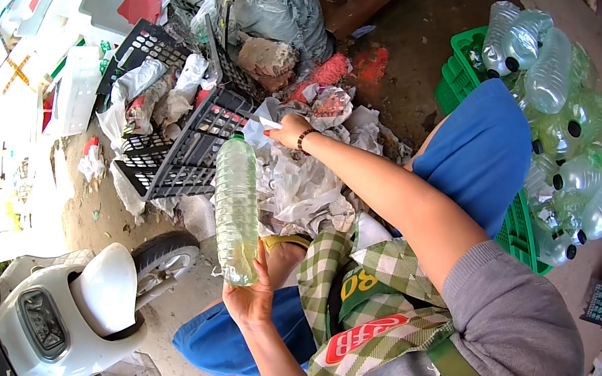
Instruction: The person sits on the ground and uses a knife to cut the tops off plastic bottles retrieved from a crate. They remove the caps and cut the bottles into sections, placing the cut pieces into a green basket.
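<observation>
My left hand (251, 292) grips the bottom of a tall clear plastic bottle (236, 207) with a ribbed body, held upright with its neck pointing away from me. My right hand (289, 131), with a beaded bracelet on the wrist, reaches forward and pinches a torn piece of white plastic label (264, 123) just beside the bottle's neck. Below both hands lies a heap of crumpled white plastic scraps (301, 188). I am seated with blue trousers over my knees (478, 150).
A green crate (519, 231) at my right is heaped with clear empty bottles (567, 135). Black plastic crates (187, 147) with rubbish lie ahead on the dirt ground. A white scooter (71, 314) stands at my left. Sacks and cardboard are farther back.
</observation>
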Action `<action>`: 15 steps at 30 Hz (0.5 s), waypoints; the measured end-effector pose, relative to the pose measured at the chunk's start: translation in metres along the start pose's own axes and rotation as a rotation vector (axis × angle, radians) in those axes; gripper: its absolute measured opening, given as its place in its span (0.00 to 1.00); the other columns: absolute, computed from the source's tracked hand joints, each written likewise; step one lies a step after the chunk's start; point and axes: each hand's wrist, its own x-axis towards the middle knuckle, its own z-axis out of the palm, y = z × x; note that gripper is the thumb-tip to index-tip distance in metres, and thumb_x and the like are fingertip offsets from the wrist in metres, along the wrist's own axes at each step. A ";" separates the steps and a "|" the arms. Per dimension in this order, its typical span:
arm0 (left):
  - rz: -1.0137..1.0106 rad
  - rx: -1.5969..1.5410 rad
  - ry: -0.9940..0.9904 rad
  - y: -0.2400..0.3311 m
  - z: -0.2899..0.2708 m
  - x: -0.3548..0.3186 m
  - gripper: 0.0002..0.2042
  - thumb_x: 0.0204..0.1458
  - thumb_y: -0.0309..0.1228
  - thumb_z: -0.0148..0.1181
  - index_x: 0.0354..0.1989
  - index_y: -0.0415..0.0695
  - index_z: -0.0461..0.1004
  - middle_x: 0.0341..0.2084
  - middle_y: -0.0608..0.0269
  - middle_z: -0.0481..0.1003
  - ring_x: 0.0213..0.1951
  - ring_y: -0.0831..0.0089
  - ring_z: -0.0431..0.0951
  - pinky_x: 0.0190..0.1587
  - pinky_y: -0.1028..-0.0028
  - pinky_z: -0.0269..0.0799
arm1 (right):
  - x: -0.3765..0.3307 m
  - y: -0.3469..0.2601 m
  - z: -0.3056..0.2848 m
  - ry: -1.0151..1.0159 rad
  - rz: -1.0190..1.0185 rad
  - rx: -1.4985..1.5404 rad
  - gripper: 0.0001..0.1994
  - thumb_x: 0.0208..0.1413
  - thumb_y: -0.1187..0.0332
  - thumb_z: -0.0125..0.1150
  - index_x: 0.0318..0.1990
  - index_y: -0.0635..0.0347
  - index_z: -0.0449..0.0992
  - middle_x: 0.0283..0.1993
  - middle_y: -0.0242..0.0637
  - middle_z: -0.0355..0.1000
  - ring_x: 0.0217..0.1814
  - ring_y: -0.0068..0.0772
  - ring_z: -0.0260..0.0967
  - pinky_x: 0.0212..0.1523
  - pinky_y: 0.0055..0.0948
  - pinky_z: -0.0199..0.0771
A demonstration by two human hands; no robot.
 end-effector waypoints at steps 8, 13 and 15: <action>0.162 0.232 0.035 0.028 -0.002 -0.004 0.21 0.62 0.29 0.46 0.61 0.34 0.68 0.66 0.42 0.63 0.69 0.39 0.59 0.60 0.52 0.75 | -0.011 -0.055 -0.033 -0.141 -0.342 -0.773 0.12 0.56 0.61 0.65 0.41 0.59 0.84 0.44 0.48 0.81 0.48 0.47 0.80 0.47 0.43 0.80; 0.216 0.316 0.018 0.026 -0.002 -0.005 0.21 0.61 0.29 0.48 0.61 0.31 0.66 0.62 0.37 0.66 0.64 0.35 0.65 0.58 0.49 0.76 | -0.011 -0.093 -0.047 -0.299 -0.457 -0.820 0.20 0.51 0.55 0.70 0.43 0.63 0.83 0.46 0.48 0.81 0.49 0.47 0.80 0.48 0.43 0.80; 0.211 0.340 0.040 0.023 0.001 -0.002 0.21 0.61 0.28 0.48 0.61 0.30 0.66 0.61 0.37 0.68 0.63 0.36 0.68 0.58 0.49 0.76 | -0.001 -0.105 -0.050 -0.331 -0.493 -0.883 0.21 0.48 0.56 0.72 0.44 0.64 0.83 0.45 0.47 0.81 0.48 0.46 0.80 0.47 0.43 0.81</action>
